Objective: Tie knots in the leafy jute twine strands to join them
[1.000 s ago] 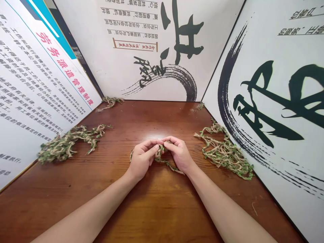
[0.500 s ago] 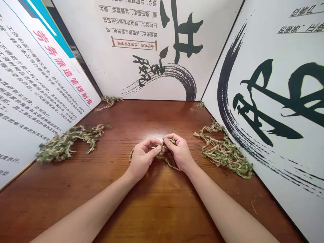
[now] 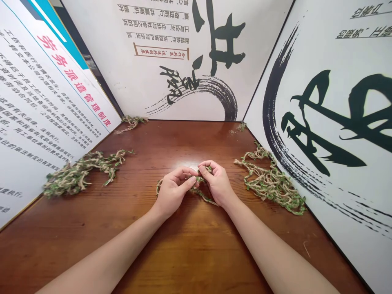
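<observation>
A length of leafy twine (image 3: 206, 197), tan cord with small green leaves, runs between my two hands near the middle of the table. My left hand (image 3: 174, 190) is closed on it, the thumb and fingers pinching close to the other hand's fingertips. Thumb and bent fingers of my right hand (image 3: 218, 183) grip the same twine from the other side. One loop of it shows beyond the left hand, and a strand passes below the right palm. The part between the fingertips is small and partly hidden by the fingers.
On the brown wooden table (image 3: 171, 253), a heap of leafy twine (image 3: 82, 173) lies at the left and a looser pile (image 3: 272, 181) at the right. A small bunch (image 3: 133, 121) sits in the back left corner. White printed panels (image 3: 260, 24) stand around three sides.
The fingertips have shifted slightly around the twine, with the left thumb a little to the right. Both hands otherwise stay in place, and the piles have not moved.
</observation>
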Demonstrator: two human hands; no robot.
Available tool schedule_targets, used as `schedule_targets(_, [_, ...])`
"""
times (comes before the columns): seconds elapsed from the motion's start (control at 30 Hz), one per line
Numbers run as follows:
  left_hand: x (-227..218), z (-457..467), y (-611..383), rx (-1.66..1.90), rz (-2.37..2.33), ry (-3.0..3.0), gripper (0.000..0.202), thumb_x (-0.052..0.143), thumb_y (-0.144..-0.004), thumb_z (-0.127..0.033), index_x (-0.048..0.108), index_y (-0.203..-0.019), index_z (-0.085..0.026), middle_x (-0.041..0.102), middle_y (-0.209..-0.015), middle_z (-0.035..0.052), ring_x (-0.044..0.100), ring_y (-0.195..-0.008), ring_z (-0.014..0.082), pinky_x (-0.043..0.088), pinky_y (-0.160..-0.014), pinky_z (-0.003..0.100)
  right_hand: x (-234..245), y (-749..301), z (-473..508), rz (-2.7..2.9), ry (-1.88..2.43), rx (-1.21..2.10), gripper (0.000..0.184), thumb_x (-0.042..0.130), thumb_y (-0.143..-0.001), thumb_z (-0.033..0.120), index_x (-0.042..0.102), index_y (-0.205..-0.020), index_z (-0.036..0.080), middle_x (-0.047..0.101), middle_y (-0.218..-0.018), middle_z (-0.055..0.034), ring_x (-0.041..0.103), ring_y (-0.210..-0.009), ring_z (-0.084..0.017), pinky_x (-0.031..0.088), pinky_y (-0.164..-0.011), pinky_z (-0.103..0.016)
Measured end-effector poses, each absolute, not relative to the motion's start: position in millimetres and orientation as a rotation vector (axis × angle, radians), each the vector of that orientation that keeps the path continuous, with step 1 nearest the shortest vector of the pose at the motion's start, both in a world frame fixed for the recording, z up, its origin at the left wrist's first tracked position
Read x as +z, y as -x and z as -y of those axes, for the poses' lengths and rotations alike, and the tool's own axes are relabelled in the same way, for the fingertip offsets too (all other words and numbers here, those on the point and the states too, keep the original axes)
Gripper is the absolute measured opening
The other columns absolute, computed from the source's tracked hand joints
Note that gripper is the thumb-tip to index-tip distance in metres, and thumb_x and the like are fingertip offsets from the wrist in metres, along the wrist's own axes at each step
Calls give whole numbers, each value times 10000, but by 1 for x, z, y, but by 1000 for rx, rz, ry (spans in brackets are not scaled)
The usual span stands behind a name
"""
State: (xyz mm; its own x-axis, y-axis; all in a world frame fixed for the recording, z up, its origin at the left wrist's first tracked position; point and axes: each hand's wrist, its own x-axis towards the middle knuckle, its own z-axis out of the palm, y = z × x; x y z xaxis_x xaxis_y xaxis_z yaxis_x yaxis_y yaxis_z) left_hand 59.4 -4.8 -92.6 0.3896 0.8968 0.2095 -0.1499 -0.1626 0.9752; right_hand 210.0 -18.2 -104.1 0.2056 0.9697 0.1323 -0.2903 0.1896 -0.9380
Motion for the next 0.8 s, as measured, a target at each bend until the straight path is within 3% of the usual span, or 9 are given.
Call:
schedule_targets(0.17, [-91,6,-61,1082,-700,-1403,229,795,-780,-339,714,-904,-164,733,-710,55,660,-646,151,445,-522,204,-106,-210,17,881,930,1102,404,865,-658,513,656,-811,203,640,-695,14,571,-658,-143,468,-604,-268])
schedule_targets(0.47, [-85,6,-63,1065,-764,-1359,189,737,-749,-250,731,-919,-167,713,-640,8,499,-459,69,310,-428,179,-106,-210,17,829,880,1147,426,898,-635,499,656,-810,196,632,-654,34,548,-605,-122,442,-563,-253])
schedule_targets(0.8, [-85,7,-65,1099,-791,-1412,76,681,-742,-224,717,-792,-180,723,-680,6,503,-464,63,289,-413,184,-108,-211,16,782,856,1166,449,915,-622,507,669,-828,194,655,-663,26,563,-655,-127,443,-619,-259])
